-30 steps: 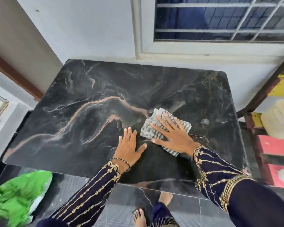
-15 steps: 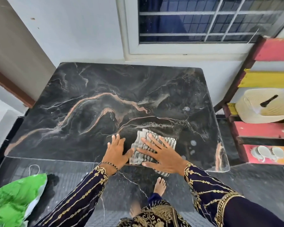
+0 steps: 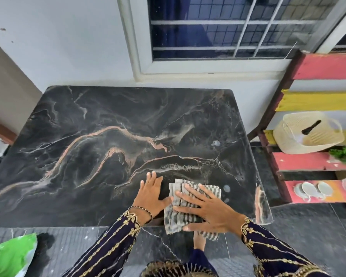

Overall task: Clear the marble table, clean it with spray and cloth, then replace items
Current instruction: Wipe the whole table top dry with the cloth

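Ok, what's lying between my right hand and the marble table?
The folded striped cloth: in the head view your right hand lies flat on it, fingers spread, pressing it onto the marble table at the near edge.

- Right hand (image 3: 206, 208) presses flat on a striped cloth (image 3: 180, 216) at the marble table's (image 3: 108, 148) near edge.
- Left hand (image 3: 151, 193) rests flat just beside the cloth.

We note a dark marble surface (image 3: 108, 126): black, veined in peach and white, rectangular with rounded corners, far edge against the wall. A few pale spots (image 3: 226, 188) sit toward its right side. A folded grey-and-white striped cloth (image 3: 175, 220) lies flat at the near edge, its lower end overhanging.
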